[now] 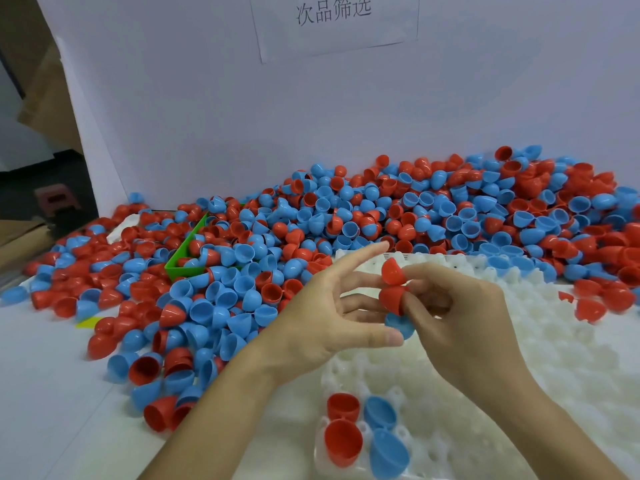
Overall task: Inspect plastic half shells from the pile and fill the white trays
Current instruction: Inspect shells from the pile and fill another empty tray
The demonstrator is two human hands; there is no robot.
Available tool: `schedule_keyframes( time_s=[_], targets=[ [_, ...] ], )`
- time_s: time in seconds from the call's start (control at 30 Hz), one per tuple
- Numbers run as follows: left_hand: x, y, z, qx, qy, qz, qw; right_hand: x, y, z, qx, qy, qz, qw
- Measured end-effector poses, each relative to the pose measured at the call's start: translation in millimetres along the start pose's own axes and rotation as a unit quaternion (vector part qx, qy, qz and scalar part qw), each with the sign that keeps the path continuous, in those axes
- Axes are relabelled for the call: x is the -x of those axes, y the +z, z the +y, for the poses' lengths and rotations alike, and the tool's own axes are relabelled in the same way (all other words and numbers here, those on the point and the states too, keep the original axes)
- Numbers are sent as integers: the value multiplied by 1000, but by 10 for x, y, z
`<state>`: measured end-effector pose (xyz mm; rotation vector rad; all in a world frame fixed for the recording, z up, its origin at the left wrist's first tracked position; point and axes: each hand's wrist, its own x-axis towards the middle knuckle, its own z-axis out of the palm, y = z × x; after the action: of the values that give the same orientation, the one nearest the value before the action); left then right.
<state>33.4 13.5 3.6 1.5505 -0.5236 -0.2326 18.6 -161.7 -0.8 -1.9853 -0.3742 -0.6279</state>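
A big pile of red and blue half shells (311,216) covers the table from left to far right. A white tray (519,341) with moulded cups lies in front of me. Two red shells (343,441) and two blue shells (388,452) stand in its near-left cups. My right hand (464,313) pinches two red half shells (393,287) above the tray. My left hand (322,317) has its fingers spread, and its thumb touches a blue half shell (401,325) just under the red ones.
A green bin (183,258) sits half buried in the pile at the left. A white wall with a paper sign (332,22) stands behind the pile. A few red shells (595,303) lie to the right of the tray. Bare white table surface (41,393) shows at the near left.
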Motion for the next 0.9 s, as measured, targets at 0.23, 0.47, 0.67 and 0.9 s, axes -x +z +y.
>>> schedule_keyframes(
  time_s=[0.23, 0.47, 0.67, 0.9],
  targets=[
    [-14, -1, 10, -30, 30, 60, 997, -22, -39, -70, -161, 143, -1, 977],
    [-31, -206, 63, 274, 37, 125, 953, -78, -118, -68, -325, 272, -27, 905],
    [-41, -344, 17, 178, 40, 247, 952, -86, -190, -50, -260, 226, -109, 932],
    [134, -951, -16, -247, 113, 504, 820, -86, -585, -249, 78, 185, -439, 876]
  ],
)
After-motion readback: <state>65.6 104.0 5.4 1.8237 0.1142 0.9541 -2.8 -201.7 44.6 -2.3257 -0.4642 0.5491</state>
